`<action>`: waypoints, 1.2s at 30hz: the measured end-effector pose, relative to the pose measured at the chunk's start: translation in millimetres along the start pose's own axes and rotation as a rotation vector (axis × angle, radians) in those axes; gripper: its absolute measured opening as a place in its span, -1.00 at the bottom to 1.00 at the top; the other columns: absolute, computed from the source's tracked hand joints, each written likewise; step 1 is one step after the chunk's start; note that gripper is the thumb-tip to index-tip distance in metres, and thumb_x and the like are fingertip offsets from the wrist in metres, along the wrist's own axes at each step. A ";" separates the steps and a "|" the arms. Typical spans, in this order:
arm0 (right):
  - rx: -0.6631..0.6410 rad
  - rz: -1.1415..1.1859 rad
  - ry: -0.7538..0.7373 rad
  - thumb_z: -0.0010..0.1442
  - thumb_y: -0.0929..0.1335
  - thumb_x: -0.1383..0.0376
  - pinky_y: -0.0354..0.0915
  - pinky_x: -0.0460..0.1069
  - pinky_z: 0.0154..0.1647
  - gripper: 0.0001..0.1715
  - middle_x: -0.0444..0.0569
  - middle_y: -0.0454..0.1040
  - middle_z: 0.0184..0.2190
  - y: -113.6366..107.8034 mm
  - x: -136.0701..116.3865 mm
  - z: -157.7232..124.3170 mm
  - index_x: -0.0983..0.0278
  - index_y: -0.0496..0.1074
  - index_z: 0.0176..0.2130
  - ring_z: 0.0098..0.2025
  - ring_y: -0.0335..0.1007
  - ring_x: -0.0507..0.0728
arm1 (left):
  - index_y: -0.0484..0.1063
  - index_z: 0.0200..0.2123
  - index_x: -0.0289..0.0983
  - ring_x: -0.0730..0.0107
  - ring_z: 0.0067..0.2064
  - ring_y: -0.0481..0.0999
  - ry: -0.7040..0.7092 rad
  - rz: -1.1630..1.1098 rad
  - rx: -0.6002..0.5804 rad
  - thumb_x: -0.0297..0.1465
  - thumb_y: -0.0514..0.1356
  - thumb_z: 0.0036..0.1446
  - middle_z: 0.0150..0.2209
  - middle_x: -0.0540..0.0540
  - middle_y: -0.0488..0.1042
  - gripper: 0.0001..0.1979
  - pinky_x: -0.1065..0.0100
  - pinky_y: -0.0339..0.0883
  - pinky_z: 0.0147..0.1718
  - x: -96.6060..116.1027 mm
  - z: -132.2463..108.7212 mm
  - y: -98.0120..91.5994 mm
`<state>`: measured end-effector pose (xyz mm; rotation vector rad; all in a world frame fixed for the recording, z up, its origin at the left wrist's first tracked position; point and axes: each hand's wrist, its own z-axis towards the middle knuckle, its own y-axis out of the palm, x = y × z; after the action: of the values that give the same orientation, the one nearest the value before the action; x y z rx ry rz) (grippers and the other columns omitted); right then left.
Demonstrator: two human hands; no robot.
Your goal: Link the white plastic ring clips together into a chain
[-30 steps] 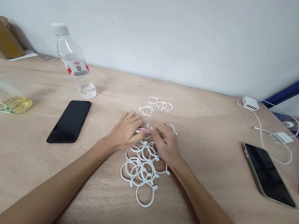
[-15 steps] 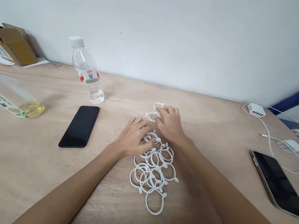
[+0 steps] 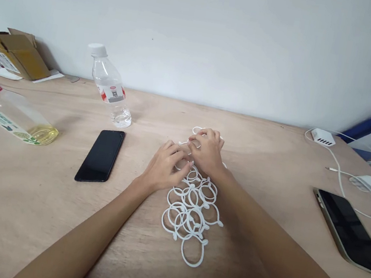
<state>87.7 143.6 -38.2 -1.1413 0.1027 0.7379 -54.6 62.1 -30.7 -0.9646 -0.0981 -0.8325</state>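
Several white plastic rings [image 3: 192,250], each with a small tab on its edge, lie overlapping in a strip across the wooden table. At the far end of the strip, my right hand [image 3: 207,151] curls its fingers down over a white ring [image 3: 194,144], thumb and forefinger at its edge. Closer to me on the left, my left hand [image 3: 169,167] leans over the rings with its thumb apart from the bent fingers. Part of a ring shows in that gap. My hands partly hide the far rings.
Left of the rings lie a black phone [image 3: 101,156], a water bottle [image 3: 110,89] and a bottle of yellow liquid [image 3: 13,114]. An opened carton [image 3: 22,54] sits by the wall. To the right are another phone [image 3: 350,228], a white charger [image 3: 323,137] and a looping cable [image 3: 336,177].
My right hand has shifted slightly and now covers more of the far rings, one of which has moved under its fingers. My left hand has drawn slightly back from the rings. The view has shifted a little.
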 end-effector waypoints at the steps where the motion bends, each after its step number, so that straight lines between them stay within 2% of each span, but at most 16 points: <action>1: -0.021 -0.012 -0.007 0.16 0.35 0.25 0.02 0.26 0.05 -0.79 0.09 0.39 -0.03 0.6 0.2 0.0 0.18 0.56 -0.22 0.08 0.12 0.33 | 0.47 -0.35 -0.29 0.23 -0.25 0.33 -0.013 -0.010 0.018 -0.37 0.13 0.20 -0.31 -0.15 0.51 -0.84 0.14 0.31 -0.18 -0.2 0.1 -0.2; 5: -0.058 -0.007 -0.036 0.16 0.35 0.28 0.03 0.26 0.07 -0.81 0.11 0.35 0.02 2.2 -1.8 1.7 0.19 0.60 -0.30 0.11 0.10 0.35 | 0.41 -0.40 -0.26 0.27 -0.24 0.34 -0.123 -0.087 0.074 -0.38 0.14 0.19 -0.37 -0.09 0.48 -0.87 0.17 0.29 -0.17 -2.5 0.5 -0.8; 8: 0.094 0.121 0.003 0.16 0.35 0.27 0.09 0.23 0.06 -0.82 0.08 0.38 -0.08 -0.3 -7.2 0.7 0.18 0.59 -0.32 0.04 0.19 0.29 | 0.35 -0.43 -0.25 0.30 -0.26 0.35 -0.266 -0.129 0.148 -0.33 0.12 0.22 -0.41 -0.04 0.41 -0.81 0.21 0.30 -0.19 -6.5 0.7 0.4; 11: 0.158 0.456 0.121 0.15 0.34 0.23 0.26 0.11 -0.09 -0.80 0.00 0.48 -0.27 -7.7 -16.5 -7.2 0.22 0.57 -0.27 -0.20 0.36 0.16 | 0.39 -0.25 -0.26 0.32 -0.24 0.39 -0.389 -0.184 0.207 -0.25 0.10 0.24 -0.30 -0.08 0.46 -0.80 0.23 0.31 -0.19 -10.8 0.7 2.8; 14: 0.116 0.695 0.235 0.13 0.36 0.20 0.32 0.02 -0.26 -0.79 -0.07 0.56 -0.40 -17.8 -28.3 -21.1 0.25 0.54 -0.28 -0.38 0.43 0.10 | 0.40 -0.05 -0.27 0.27 -0.14 0.44 -0.380 -0.245 0.148 -0.20 0.06 0.27 -0.16 -0.15 0.51 -0.68 0.19 0.30 -0.10 -11.9 0.1 3.5; 17: 0.119 0.665 0.227 0.11 0.36 0.24 0.33 0.02 -0.26 -0.86 -0.08 0.58 -0.45 -24.6 -38.3 -34.5 0.23 0.52 -0.33 -0.39 0.48 0.12 | 0.44 -0.06 -0.27 0.22 -0.08 0.45 -0.293 -0.281 0.047 -0.19 -0.01 0.30 -0.13 -0.16 0.54 -0.64 0.13 0.27 -0.01 -9.1 -0.6 1.2; 20: 0.138 0.611 0.219 0.12 0.36 0.24 0.33 0.04 -0.25 -0.89 -0.08 0.59 -0.44 -24.5 -42.8 -42.5 0.21 0.50 -0.37 -0.40 0.49 0.12 | 0.49 -0.17 -0.27 0.24 -0.18 0.47 -0.250 -0.281 0.001 -0.16 -0.10 0.34 -0.25 -0.13 0.56 -0.57 0.15 0.29 -0.07 -5.8 0.0 -1.8; 23: 0.156 0.532 0.136 0.13 0.35 0.29 0.31 0.05 -0.22 -0.89 -0.07 0.56 -0.44 -20.4 -43.6 -45.8 0.20 0.48 -0.41 -0.35 0.44 0.13 | 0.50 -0.33 -0.27 0.28 -0.29 0.46 -0.279 -0.272 -0.041 -0.11 -0.05 0.30 -0.38 -0.09 0.53 -0.55 0.22 0.32 -0.19 -4.7 2.1 -2.8; 27: 0.170 0.411 -0.002 0.13 0.32 0.37 0.26 0.08 -0.15 -0.82 -0.06 0.49 -0.44 -18.0 -44.3 -46.5 0.18 0.46 -0.46 -0.26 0.35 0.16 | 0.50 -0.32 -0.28 0.27 -0.26 0.50 -0.351 -0.360 -0.066 -0.06 0.00 0.26 -0.33 -0.10 0.55 -0.55 0.27 0.36 -0.23 -5.3 4.3 -2.6; 31: 0.176 0.430 0.049 0.14 0.35 0.32 0.24 0.08 -0.16 -0.84 -0.06 0.47 -0.48 -20.4 -43.4 -43.9 0.19 0.45 -0.48 -0.28 0.32 0.17 | 0.47 -0.40 -0.27 0.26 -0.30 0.47 -0.315 -0.345 -0.092 0.07 -0.11 0.24 -0.40 -0.10 0.52 -0.40 0.23 0.34 -0.20 -6.8 4.4 -2.8; 34: 0.144 0.494 0.125 0.13 0.37 0.27 0.24 0.07 -0.20 -0.83 -0.08 0.47 -0.49 -21.7 -41.1 -41.6 0.20 0.46 -0.49 -0.32 0.32 0.14 | 0.40 -0.46 -0.26 0.26 -0.32 0.45 -0.322 -0.303 -0.106 0.05 -0.29 0.29 -0.45 -0.09 0.49 -0.32 0.19 0.31 -0.19 -7.5 3.8 -2.0; 36: 0.092 0.531 0.149 0.12 0.38 0.26 0.24 0.06 -0.22 -0.84 -0.09 0.47 -0.50 -22.4 -39.6 -40.5 0.20 0.47 -0.49 -0.35 0.31 0.12 | 0.36 -0.49 -0.25 0.27 -0.35 0.44 -0.322 -0.249 -0.113 0.01 -0.33 0.31 -0.48 -0.08 0.47 -0.33 0.18 0.28 -0.20 -7.2 3.5 -1.2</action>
<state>82.1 85.4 -21.2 -1.0886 0.5760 1.1025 -59.5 68.6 -30.8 -1.2047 -0.4596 -0.9116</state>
